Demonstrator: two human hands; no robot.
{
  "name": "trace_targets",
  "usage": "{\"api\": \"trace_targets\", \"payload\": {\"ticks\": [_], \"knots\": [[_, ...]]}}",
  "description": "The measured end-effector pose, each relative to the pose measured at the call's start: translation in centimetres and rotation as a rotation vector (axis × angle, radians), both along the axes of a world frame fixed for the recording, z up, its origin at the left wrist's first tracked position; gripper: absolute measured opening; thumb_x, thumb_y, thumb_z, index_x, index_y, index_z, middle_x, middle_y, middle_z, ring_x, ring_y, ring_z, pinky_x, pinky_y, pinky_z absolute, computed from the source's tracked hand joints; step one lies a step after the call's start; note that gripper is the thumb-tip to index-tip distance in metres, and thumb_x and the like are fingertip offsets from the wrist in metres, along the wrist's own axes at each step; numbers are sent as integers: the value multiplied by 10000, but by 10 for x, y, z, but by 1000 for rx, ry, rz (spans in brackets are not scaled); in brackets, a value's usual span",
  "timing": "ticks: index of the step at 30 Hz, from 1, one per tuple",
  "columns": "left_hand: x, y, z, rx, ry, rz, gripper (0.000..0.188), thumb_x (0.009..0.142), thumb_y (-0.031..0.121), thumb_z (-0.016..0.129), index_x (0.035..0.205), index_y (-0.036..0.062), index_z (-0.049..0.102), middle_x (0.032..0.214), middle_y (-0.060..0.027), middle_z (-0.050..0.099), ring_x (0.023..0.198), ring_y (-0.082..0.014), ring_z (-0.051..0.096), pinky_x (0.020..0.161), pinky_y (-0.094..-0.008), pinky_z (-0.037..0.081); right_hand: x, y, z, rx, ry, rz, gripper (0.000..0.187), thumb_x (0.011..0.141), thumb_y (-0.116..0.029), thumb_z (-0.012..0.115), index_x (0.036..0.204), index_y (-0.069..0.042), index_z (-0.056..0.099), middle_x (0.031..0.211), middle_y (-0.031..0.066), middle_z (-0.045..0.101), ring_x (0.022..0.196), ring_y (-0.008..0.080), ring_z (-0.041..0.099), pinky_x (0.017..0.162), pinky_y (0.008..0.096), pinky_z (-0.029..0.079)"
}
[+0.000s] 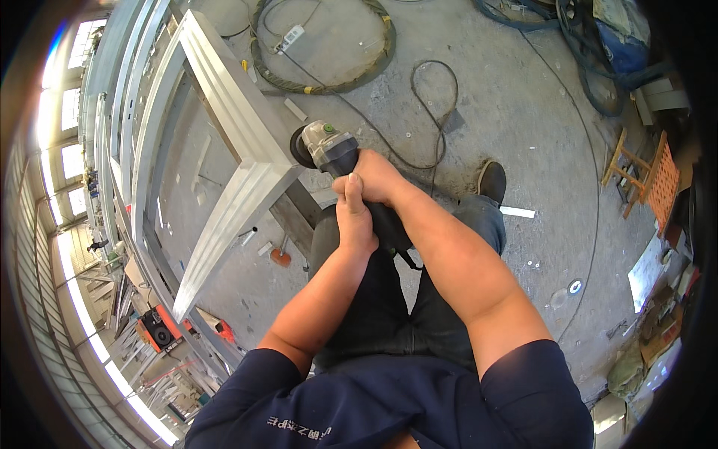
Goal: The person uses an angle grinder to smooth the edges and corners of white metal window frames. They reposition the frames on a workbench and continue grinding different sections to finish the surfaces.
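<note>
I hold an angle grinder (329, 150) with a grey head and dark body in both hands. My right hand (378, 176) wraps the body from above. My left hand (353, 221) grips the rear of the handle just behind it. The dark grinding disc (301, 147) sits against the corner of a silver aluminium frame (247, 142) that stands on a work stand in front of me. The grinder's black cable (426, 112) loops away over the concrete floor.
A coiled hose ring (321, 82) with a white power strip (290, 37) lies on the floor beyond the frame. More metal frames (123, 112) lean at left. An orange tool (161, 329) lies lower left, a wooden stool (636, 168) and clutter stand at right.
</note>
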State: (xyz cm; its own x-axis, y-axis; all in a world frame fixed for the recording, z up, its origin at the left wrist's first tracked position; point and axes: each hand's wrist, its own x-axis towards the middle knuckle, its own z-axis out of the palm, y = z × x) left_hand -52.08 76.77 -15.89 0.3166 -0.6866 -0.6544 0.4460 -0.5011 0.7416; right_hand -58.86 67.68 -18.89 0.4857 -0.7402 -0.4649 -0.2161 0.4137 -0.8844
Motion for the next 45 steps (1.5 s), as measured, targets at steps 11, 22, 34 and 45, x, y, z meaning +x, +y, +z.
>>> {"api": "trace_targets", "payload": {"ticks": [11,22,34,45], "knots": [[-1,-8,2,107,181,-98,780,892,670,642,1366,63,516,1305,-115,613,1211,-269,589,1063,-430,454,-7,4,-18,196,146,-28,521,689,-352,774,942,100,723,963,295,721,934,397,726,814,431,549],[3,-5,-3,110,158,-48,818,881,674,651,1359,24,517,1306,-138,612,1200,-280,601,1041,-438,468,3,5,-17,190,50,-66,299,655,-228,781,700,37,652,696,78,634,621,162,552,574,370,465],[3,-4,-2,95,144,-42,884,872,693,649,1374,-18,495,1347,-162,585,1230,-291,583,1064,-445,453,3,3,-15,180,57,-47,295,641,-214,783,693,44,650,683,83,631,617,161,547,574,371,470],[2,-4,-2,107,164,-10,886,864,696,657,1375,-9,497,1338,-159,592,1220,-291,592,1053,-448,465,3,2,-15,153,114,-2,350,629,-244,792,727,66,663,723,129,658,645,196,585,604,386,493]]}}
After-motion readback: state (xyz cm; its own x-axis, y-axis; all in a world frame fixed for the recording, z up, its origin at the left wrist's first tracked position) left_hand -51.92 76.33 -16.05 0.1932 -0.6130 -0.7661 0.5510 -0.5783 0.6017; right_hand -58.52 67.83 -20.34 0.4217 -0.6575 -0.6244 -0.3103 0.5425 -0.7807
